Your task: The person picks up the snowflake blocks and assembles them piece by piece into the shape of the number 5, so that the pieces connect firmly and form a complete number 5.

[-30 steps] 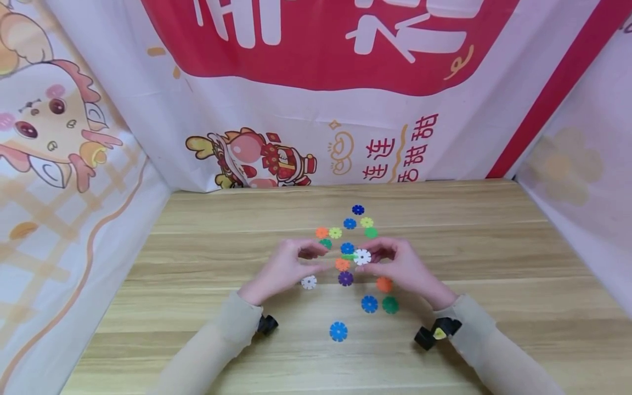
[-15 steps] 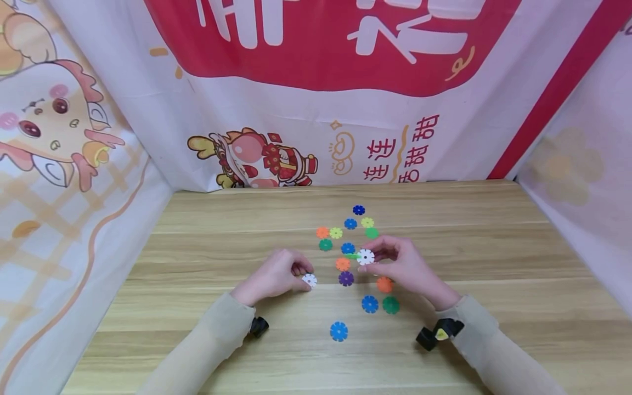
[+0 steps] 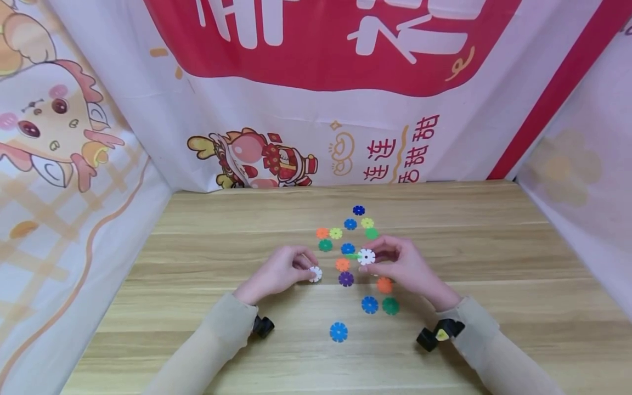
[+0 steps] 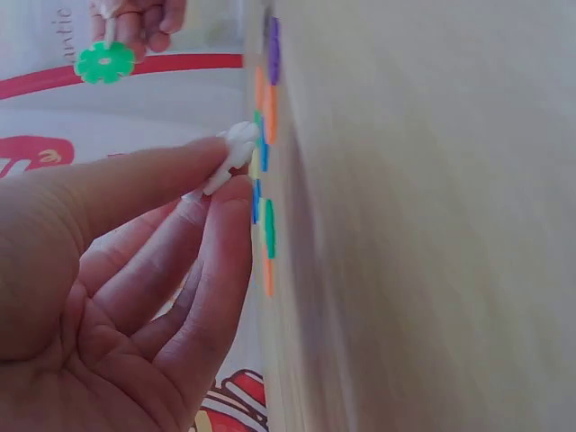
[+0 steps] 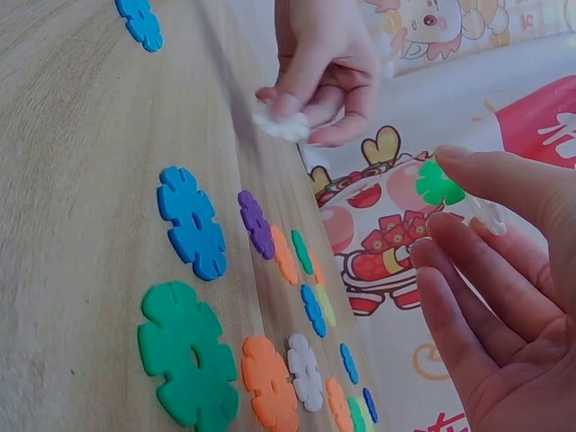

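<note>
My left hand [image 3: 278,273] pinches a white notched snowflake disc [image 3: 316,274] between thumb and fingers, just above the table; the left wrist view shows this disc [image 4: 236,151] nearly edge-on. To its right, my right hand [image 3: 405,266] holds a white snowflake disc [image 3: 366,257] joined to a green one [image 3: 351,256], raised over the table. In the right wrist view the green disc [image 5: 438,184] sits by the thumb tip, and the fingers partly hide the white one. An orange disc [image 3: 343,264] and a purple disc [image 3: 346,279] lie between the hands.
More discs are scattered flat on the wooden table [image 3: 222,356]: a blue one [image 3: 338,332] nearest me, a dark green one [image 3: 390,305] at right, several others farther back. Printed cloth [image 3: 296,109] closes off the back and both sides.
My left hand moved away from the joined discs to the white disc on the table, gripped it, and brought it up slightly to the right. My right hand stays nearly in place with its pair.
</note>
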Demonstrator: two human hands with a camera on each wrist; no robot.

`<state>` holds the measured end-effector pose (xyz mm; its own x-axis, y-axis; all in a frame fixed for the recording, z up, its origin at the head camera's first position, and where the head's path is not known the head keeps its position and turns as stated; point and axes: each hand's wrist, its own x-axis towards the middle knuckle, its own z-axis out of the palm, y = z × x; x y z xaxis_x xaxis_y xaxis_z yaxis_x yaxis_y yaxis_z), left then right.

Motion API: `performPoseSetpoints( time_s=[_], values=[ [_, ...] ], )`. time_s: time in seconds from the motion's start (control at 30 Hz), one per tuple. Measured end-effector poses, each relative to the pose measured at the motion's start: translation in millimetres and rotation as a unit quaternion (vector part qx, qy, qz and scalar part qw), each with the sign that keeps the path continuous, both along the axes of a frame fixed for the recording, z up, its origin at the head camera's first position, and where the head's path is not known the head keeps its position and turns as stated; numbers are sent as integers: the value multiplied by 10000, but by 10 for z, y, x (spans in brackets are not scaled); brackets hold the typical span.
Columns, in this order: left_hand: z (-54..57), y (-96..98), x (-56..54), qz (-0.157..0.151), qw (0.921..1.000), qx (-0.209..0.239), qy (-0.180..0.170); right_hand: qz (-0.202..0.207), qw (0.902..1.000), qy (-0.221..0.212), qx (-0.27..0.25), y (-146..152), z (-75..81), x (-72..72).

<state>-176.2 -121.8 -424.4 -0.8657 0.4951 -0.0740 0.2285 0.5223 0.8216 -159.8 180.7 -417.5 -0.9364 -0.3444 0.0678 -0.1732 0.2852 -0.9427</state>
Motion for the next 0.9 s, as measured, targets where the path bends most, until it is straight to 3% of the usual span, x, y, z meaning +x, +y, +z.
performPoseSetpoints(
  time_s=[0.37,0.63,0.9],
  values=[
    [108,151,12,538,9899,1245,-413,84,9999,-11,-60,-14,9,-5],
    [115,264,31,594,9763,1912,-817,150,9998,35,-109,-25,10,-1],
    [148,329,63,801,9693,2100,-997,107,9999,22,-119,-21,7,4]
  ],
)
